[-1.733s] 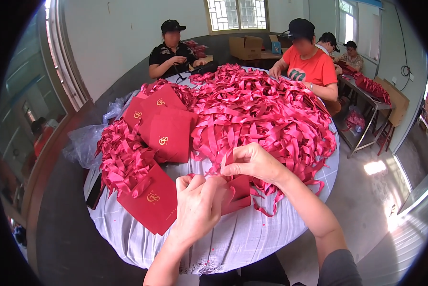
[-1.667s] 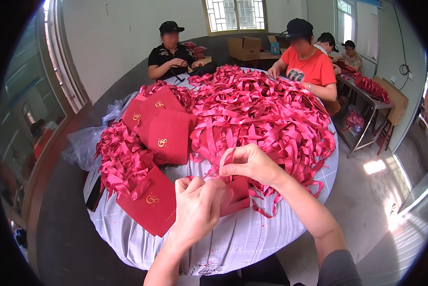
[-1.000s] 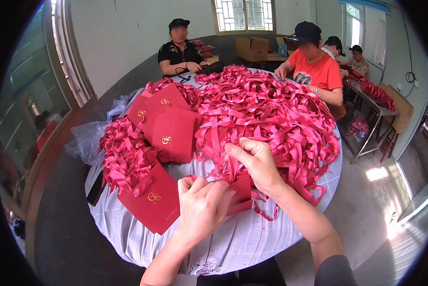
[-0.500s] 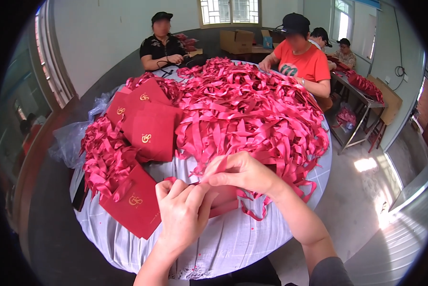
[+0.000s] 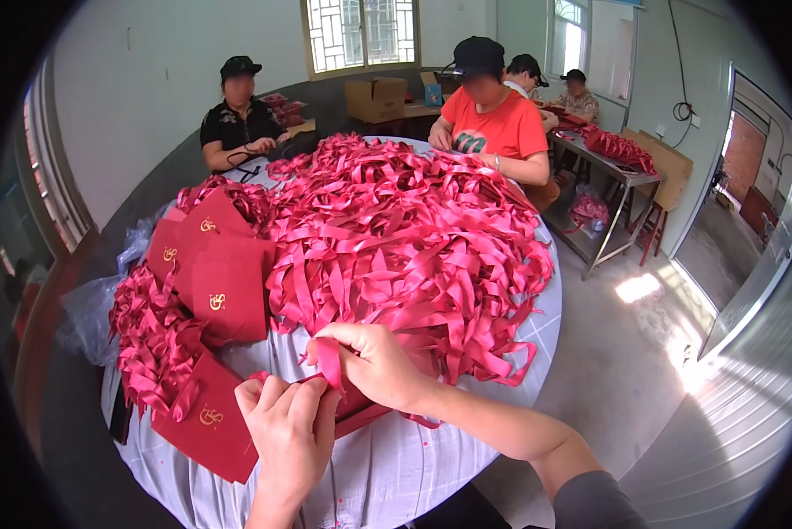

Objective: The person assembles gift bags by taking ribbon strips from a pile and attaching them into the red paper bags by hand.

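My left hand (image 5: 288,432) is closed with its fingers gripping the top edge of a dark red paper gift bag (image 5: 354,407). Close beside it, my right hand (image 5: 377,370) pinches a shiny red ribbon (image 5: 329,360), which runs down to the bag's edge near my left fingertips. My hands hide much of the bag. Just left of my left hand lie flat red gift bags (image 5: 204,419) with a gold emblem. More of these red bags (image 5: 228,295) are stacked farther back, and a large heap of loose red ribbons (image 5: 414,229) rises beyond my hands.
A round table with a pale cloth (image 5: 374,480) carries everything. Clear plastic wrap (image 5: 87,309) hangs at its left edge. Across the table sit a person in black (image 5: 237,132) and a person in orange-red (image 5: 493,123). A metal side table (image 5: 612,167) stands at the right back.
My view has swung right, shifting the scene left. My right hand has come over the bag's edge, and the ribbon in its fingers now shows more plainly. My left hand keeps its grip.
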`<state>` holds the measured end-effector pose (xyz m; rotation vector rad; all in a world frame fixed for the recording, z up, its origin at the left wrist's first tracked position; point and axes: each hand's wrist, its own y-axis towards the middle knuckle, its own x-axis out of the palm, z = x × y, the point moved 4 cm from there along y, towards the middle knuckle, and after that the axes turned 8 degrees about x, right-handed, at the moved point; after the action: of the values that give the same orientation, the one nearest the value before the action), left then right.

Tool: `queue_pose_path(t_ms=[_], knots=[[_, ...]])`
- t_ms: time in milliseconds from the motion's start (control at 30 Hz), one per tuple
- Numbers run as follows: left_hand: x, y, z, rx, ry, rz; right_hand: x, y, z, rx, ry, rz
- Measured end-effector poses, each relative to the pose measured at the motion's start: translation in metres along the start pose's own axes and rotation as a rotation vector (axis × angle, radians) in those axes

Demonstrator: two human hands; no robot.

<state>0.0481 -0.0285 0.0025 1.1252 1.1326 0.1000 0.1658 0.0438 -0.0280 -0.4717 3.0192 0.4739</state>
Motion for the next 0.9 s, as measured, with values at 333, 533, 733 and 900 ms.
queue_pose_path(t_ms=[333, 533, 733, 900], knots=[[-0.001, 0.003, 0.0, -0.048, -0.002, 0.014, -0.005, 0.0, -0.002, -0.037, 0.083, -0.269], [-0.018, 0.003, -0.01, -0.2, -0.25, 0.082, 0.0, 0.001, -0.003, -0.089, -0.012, -0.101], [-0.046, -0.019, -0.043, -0.309, -0.17, 0.203, -0.014, -0.003, -0.006, -0.076, -0.016, 0.007], [-0.036, -0.048, -0.056, -0.664, -0.456, -0.016, -0.002, -0.005, -0.002, -0.075, -0.031, -0.039]])
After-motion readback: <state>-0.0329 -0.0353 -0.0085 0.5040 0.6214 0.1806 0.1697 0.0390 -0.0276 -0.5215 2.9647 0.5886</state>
